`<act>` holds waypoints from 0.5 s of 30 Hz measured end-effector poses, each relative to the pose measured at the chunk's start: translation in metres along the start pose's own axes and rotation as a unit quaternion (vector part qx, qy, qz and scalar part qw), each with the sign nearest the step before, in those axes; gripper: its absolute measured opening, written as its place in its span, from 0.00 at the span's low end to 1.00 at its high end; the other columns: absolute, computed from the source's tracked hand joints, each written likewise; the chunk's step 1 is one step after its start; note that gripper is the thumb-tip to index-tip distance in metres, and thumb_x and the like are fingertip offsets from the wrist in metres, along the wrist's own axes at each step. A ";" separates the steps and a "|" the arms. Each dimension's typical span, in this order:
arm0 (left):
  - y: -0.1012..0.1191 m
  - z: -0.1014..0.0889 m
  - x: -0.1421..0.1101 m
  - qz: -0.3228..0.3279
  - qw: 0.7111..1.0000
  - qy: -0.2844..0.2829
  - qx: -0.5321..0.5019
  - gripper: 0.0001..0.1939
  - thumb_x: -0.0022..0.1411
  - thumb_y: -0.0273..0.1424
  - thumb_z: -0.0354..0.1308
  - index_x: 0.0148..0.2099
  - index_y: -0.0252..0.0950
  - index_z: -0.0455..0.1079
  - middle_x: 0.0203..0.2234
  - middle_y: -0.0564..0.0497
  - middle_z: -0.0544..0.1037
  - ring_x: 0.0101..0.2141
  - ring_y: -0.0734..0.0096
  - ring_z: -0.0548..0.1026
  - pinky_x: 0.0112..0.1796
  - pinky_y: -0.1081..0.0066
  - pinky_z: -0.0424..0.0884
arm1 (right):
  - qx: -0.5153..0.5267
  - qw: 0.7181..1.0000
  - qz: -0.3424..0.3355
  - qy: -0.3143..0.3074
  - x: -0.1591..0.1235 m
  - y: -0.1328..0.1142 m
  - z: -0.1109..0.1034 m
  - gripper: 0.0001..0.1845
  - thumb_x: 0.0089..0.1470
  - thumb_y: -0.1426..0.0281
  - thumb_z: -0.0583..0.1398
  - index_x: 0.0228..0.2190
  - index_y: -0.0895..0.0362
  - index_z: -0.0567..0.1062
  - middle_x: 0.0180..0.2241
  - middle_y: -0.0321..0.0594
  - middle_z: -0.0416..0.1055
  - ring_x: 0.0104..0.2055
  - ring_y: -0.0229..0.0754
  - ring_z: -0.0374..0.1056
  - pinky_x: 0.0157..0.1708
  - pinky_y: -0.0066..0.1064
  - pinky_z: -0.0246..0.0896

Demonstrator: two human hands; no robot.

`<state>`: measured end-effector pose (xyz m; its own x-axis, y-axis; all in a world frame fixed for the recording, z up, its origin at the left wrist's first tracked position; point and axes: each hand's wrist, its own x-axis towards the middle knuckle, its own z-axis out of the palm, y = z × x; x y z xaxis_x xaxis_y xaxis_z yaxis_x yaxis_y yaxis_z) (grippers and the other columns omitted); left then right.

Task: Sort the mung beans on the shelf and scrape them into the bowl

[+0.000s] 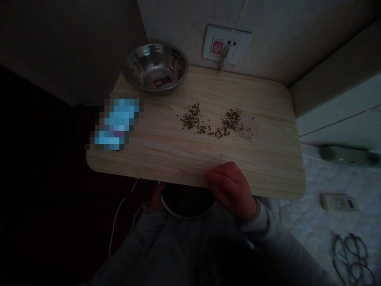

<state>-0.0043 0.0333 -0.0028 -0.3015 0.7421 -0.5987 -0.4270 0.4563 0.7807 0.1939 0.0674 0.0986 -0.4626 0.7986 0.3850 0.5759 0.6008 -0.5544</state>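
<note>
A dark bowl with a pale rim [186,203] is held just below the near edge of a light wooden table [268,159]. My left hand [156,197] grips the bowl's left side from underneath, mostly hidden by the tabletop. My right hand [232,190] is curled over the table's near edge beside the bowl's right rim, fingers closed; what it holds, if anything, is hidden. Two small heaps of dark seeds [210,121] lie scattered on the middle of the table, well beyond both hands.
An empty steel bowl [155,67] stands at the table's far left corner. A blurred blue object [117,124] lies at the left edge. A wall socket [225,44] is behind the table. Eyeglasses [351,258] and a small card-like item [337,202] lie on the bedding at right.
</note>
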 end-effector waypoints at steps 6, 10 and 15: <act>0.003 0.002 -0.005 0.003 1.000 0.015 0.010 0.06 0.42 0.34 0.58 0.27 0.40 0.72 0.29 0.53 0.77 0.47 0.61 0.66 0.49 0.66 0.59 | -0.067 0.991 0.092 0.065 0.025 0.016 0.004 0.13 0.50 0.73 0.51 0.38 0.54 0.70 0.34 0.41 0.70 0.38 0.41 0.64 0.37 0.35 0.56; 0.004 0.001 -0.006 0.007 1.000 0.009 0.027 0.04 0.41 0.34 0.59 0.23 0.41 0.71 0.28 0.53 0.77 0.47 0.60 0.66 0.48 0.65 0.59 | -0.094 0.990 0.099 0.038 0.035 0.022 0.014 0.12 0.51 0.73 0.51 0.37 0.54 0.70 0.35 0.41 0.70 0.38 0.41 0.63 0.38 0.35 0.55; 0.007 -0.001 -0.007 0.015 1.000 -0.001 0.019 0.04 0.40 0.34 0.59 0.23 0.41 0.71 0.26 0.51 0.77 0.47 0.58 0.66 0.48 0.63 0.59 | -0.094 0.992 0.089 -0.001 0.035 0.019 0.017 0.12 0.51 0.73 0.51 0.36 0.55 0.71 0.34 0.40 0.70 0.38 0.41 0.63 0.37 0.35 0.54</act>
<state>-0.0058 0.0311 0.0061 -0.3125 0.7561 -0.5751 -0.3844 0.4530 0.8044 0.1772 0.1056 0.0889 -0.3433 0.8926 0.2922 0.7637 0.4464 -0.4663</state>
